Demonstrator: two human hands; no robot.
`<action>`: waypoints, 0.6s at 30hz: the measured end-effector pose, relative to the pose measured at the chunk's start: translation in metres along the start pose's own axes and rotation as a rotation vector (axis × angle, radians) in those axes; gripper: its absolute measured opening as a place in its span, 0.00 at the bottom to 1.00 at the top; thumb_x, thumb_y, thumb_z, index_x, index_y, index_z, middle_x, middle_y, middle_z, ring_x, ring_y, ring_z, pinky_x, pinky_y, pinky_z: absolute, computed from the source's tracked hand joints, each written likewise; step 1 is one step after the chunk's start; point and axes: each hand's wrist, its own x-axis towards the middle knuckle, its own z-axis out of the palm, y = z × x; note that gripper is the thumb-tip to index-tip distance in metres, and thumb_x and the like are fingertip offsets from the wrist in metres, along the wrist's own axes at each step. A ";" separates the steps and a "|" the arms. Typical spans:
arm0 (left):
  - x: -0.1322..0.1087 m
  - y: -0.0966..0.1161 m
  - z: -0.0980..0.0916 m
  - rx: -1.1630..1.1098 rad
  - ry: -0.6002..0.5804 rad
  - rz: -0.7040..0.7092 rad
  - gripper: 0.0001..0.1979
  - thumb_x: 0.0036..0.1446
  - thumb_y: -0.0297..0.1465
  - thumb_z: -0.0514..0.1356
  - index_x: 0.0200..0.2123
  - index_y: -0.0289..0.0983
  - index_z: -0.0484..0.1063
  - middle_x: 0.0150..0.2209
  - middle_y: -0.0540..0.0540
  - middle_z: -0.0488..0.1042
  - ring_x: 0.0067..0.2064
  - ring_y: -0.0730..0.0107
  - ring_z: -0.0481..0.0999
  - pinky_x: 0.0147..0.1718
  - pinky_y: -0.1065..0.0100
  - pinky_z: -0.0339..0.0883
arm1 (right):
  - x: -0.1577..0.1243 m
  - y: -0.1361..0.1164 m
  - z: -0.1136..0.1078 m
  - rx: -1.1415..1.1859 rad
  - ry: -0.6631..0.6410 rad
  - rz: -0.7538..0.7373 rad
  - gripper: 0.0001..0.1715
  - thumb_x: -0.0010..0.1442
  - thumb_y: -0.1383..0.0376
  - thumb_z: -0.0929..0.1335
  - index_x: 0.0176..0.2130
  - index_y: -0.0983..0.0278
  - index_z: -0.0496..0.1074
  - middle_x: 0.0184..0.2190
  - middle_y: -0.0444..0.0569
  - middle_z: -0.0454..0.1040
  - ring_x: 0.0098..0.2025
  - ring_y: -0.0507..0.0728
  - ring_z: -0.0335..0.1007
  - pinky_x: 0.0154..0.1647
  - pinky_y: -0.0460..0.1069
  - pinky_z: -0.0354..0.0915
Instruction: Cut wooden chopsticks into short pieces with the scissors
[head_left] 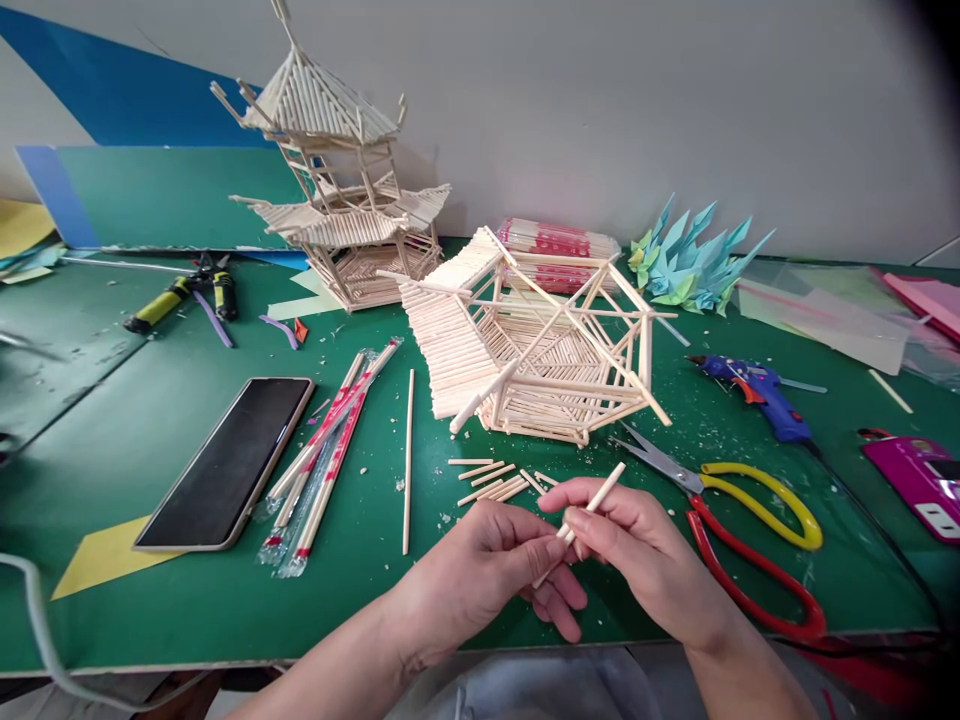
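Observation:
My left hand (499, 560) and my right hand (634, 545) meet near the table's front edge, fingers pinched on a short pale wooden stick (606, 487). Its upper end juts out above the right fingers, and a lower end shows beneath the left thumb. Whether this is one stick or two end to end, I cannot tell. Just beyond the hands lie several short cut sticks (487, 478). Behind them stands a partly covered wooden stick frame (525, 350), its left side roofed with sticks laid side by side. A longer stick (409, 460) lies to the left.
Scissors (701, 485) lie open beside my right hand, with a blue glue gun (761, 390) beyond. To the left are wrapped chopsticks (330, 460), a phone (229, 465) and pliers (184, 290). A stick pagoda (330, 220) and folded-paper plant (697, 255) stand at the back.

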 end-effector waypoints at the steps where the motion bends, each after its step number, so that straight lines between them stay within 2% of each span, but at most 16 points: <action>1: 0.000 0.000 0.000 0.010 0.002 0.003 0.17 0.57 0.34 0.54 0.24 0.28 0.74 0.20 0.46 0.73 0.22 0.75 0.74 0.24 0.75 0.59 | 0.000 0.000 0.000 0.000 -0.001 -0.001 0.10 0.60 0.62 0.63 0.38 0.63 0.71 0.24 0.41 0.71 0.27 0.48 0.67 0.28 0.41 0.63; 10: 0.005 -0.005 0.000 0.020 0.011 0.050 0.16 0.56 0.35 0.55 0.23 0.30 0.71 0.21 0.47 0.73 0.19 0.78 0.71 0.21 0.76 0.55 | 0.002 -0.006 0.002 0.044 -0.029 -0.007 0.10 0.60 0.63 0.62 0.38 0.63 0.70 0.20 0.40 0.70 0.25 0.50 0.68 0.30 0.44 0.63; 18: 0.007 -0.011 0.000 -0.115 0.083 0.046 0.15 0.51 0.38 0.58 0.25 0.30 0.71 0.19 0.48 0.72 0.16 0.78 0.68 0.17 0.77 0.56 | 0.004 -0.003 -0.005 -0.009 0.028 -0.023 0.14 0.60 0.59 0.62 0.34 0.66 0.71 0.24 0.41 0.67 0.28 0.50 0.62 0.30 0.44 0.59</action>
